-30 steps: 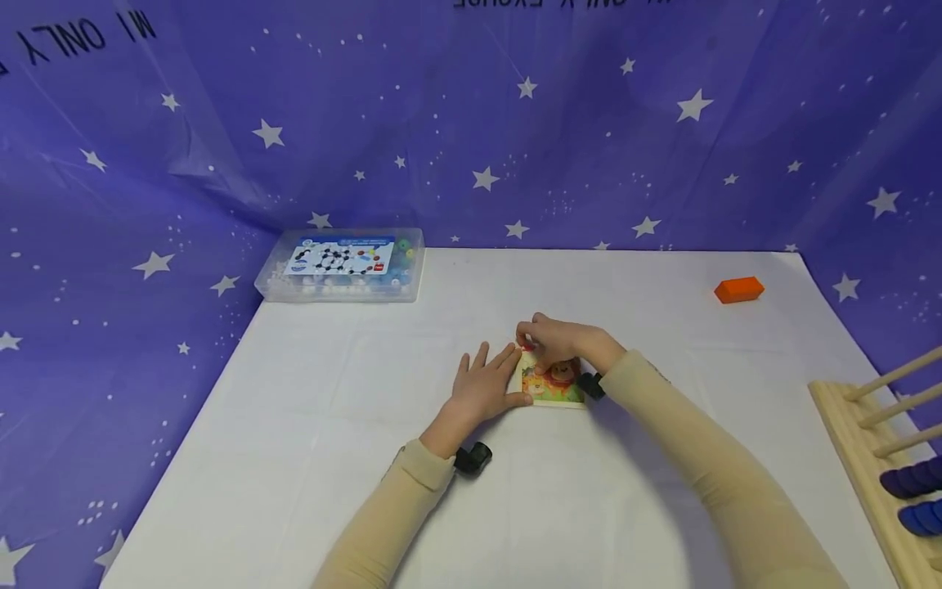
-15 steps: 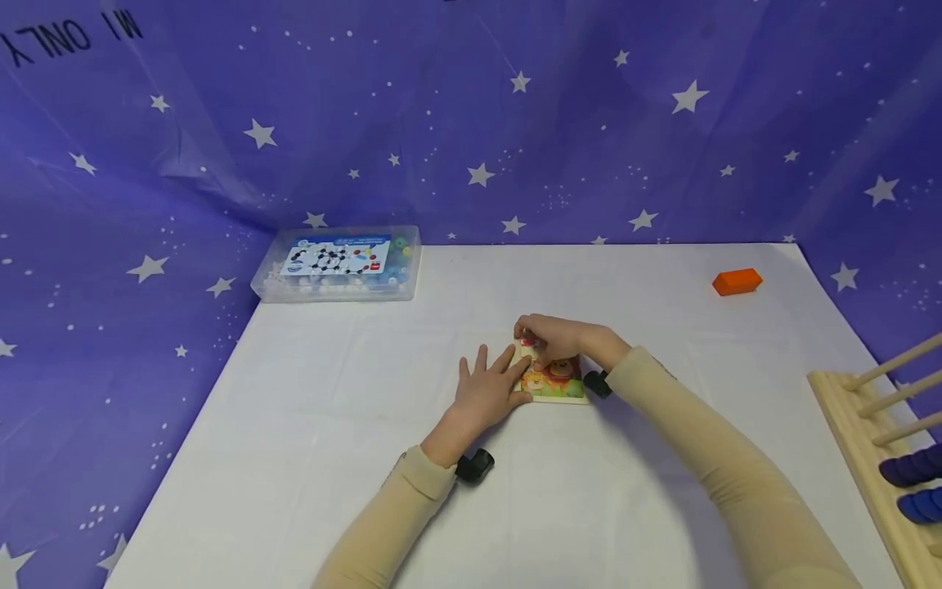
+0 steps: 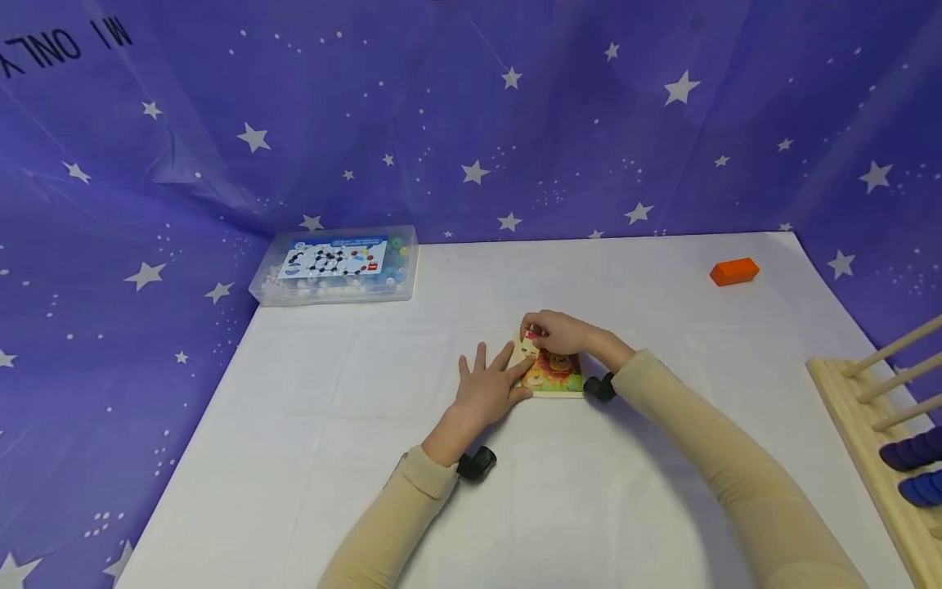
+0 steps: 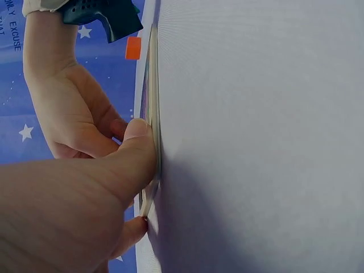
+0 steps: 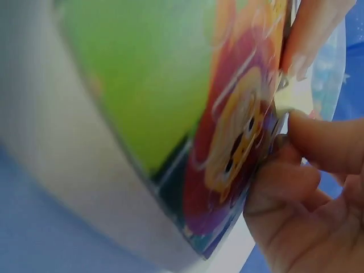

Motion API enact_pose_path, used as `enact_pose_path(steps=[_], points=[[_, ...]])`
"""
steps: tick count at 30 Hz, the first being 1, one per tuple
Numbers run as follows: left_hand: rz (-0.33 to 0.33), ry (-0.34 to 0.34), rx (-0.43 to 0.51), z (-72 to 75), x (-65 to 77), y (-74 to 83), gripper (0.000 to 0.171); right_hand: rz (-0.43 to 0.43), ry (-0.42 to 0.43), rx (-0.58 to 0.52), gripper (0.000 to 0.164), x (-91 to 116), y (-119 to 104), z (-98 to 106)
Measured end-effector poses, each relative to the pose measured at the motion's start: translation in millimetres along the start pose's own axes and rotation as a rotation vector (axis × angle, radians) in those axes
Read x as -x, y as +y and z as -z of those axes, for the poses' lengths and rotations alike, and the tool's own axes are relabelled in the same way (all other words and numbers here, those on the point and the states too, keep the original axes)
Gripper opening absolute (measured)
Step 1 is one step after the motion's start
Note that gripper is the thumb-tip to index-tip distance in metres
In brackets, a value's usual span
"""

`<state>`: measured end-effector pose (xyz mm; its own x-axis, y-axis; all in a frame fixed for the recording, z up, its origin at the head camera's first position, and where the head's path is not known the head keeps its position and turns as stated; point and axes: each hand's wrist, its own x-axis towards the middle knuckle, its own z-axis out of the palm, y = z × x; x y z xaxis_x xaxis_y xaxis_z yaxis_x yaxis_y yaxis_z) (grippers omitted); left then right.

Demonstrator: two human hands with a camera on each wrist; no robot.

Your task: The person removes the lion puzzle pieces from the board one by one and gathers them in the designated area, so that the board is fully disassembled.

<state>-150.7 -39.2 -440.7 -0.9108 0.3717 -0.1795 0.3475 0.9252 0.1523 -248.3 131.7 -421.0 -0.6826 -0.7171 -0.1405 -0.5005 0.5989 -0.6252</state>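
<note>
A small square wooden jigsaw puzzle [image 3: 557, 383] with a cartoon lion picture lies flat on the white table. My left hand [image 3: 486, 394] spreads its fingers along the puzzle's left side, the index fingertip over the picture and the thumb at the near left corner. In the left wrist view the left thumb [image 4: 138, 149] lies against the board's edge. Over the far left corner, my right hand [image 3: 555, 331] has curled fingers and pinches a puzzle piece [image 3: 533, 334] with red on it. The right wrist view shows its thumb and finger meeting at the board; the piece is mostly hidden there.
A clear plastic case [image 3: 334, 266] of beads with a molecule label stands at the back left. An orange block [image 3: 734, 272] lies at the back right. A wooden bead frame [image 3: 868, 458] with blue beads stands at the right edge. Starry purple cloth [image 3: 471, 123] hangs behind.
My left index finger has moved from the puzzle's edge onto the picture. The right fingertips have shifted slightly right at the far left corner, with the red part staying by them.
</note>
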Motion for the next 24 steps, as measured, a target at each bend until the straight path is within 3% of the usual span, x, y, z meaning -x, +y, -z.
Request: enact_pose_path(steps=[5,8,13,18,24], points=[[-0.002,-0.006,0.017,0.0,0.9,-1.1,0.056,-0.051,0.053,-0.059,0.015,3,0,-2],[-0.01,0.004,0.032,-0.6,1.3,-1.9,0.056,-0.077,0.121,-0.181,0.016,10,6,4],[-0.02,0.015,0.06,-1.7,0.9,0.3,0.055,-0.175,0.271,-0.368,0.024,45,29,25],[-0.032,0.022,0.073,-0.5,0.7,1.4,0.055,-0.343,0.342,-0.304,0.029,85,56,41],[-0.023,0.018,0.072,1.0,1.0,0.9,0.055,-0.377,0.332,-0.133,0.023,100,70,43]])
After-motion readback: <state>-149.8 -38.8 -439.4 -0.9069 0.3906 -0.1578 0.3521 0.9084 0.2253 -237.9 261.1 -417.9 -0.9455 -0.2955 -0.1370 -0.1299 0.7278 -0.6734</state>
